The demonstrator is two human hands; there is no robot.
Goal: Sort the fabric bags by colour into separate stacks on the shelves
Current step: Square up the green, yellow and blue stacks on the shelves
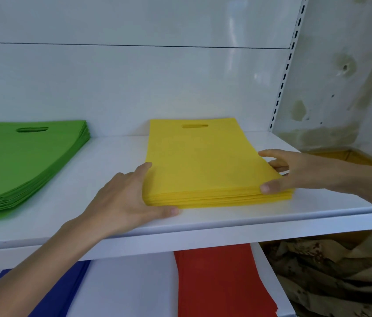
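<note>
Yellow bag stack (203, 165) jammed btwn L hand (121, 202) & R hand (294, 172), touching both. Both flat, pressing sides, gripping nothing. Long way: straight ahead.

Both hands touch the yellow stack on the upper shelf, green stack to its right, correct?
No. The head view shows the green stack left of the yellow stack; the left hand and right hand do touch the yellow one.

We press our left hand (123, 197) flat against the left edge of the yellow stack (203, 161); our right hand (294, 172) touches its near right corner. The green bags (20, 161) lie left of it, red bags (214, 282) below, blue bags (66, 291) below-left.
</note>
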